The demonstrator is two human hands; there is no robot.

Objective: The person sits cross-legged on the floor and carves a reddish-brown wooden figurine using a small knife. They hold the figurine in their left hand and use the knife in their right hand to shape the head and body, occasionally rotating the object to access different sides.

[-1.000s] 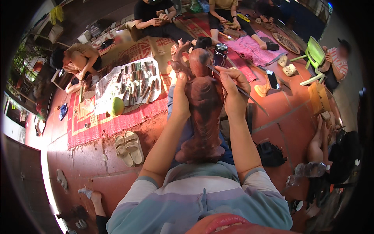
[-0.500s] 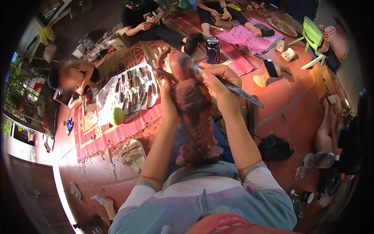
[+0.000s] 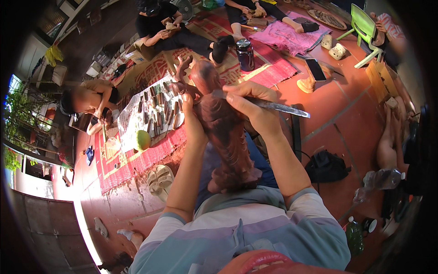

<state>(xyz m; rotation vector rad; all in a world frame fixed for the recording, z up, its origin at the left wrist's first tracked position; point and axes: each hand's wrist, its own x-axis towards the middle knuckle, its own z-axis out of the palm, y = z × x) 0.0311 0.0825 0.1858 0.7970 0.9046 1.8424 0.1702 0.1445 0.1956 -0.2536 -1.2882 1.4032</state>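
A reddish-brown carved wooden statue point(image 3: 223, 132) stands leaning in my lap, its broad base against my shirt and its rounded head point(image 3: 205, 75) pointing away from me. My left hand point(image 3: 194, 123) is closed round the statue's left side, the thumb pressed near its upper part. A raised, branch-like carved piece juts out beyond that thumb. My right hand point(image 3: 255, 102) pinches a flat grey metal carving blade point(image 3: 287, 108). Its tip meets the wood around the statue's neck and shoulder, while the other end sticks out past my hand to the right.
Many carving tools point(image 3: 159, 107) lie on a white sheet over the red mat point(image 3: 132, 171), beside a green round fruit point(image 3: 143, 140). Beyond the statue stand a dark flask point(image 3: 245, 57) and a phone point(image 3: 315, 69). Sandals point(image 3: 160, 180) lie at left; other people sit around.
The blade has gone from beside the statue's head down to its neck and shoulder, and lies flatter. My right hand has shifted slightly down and left. The view has turned a little.
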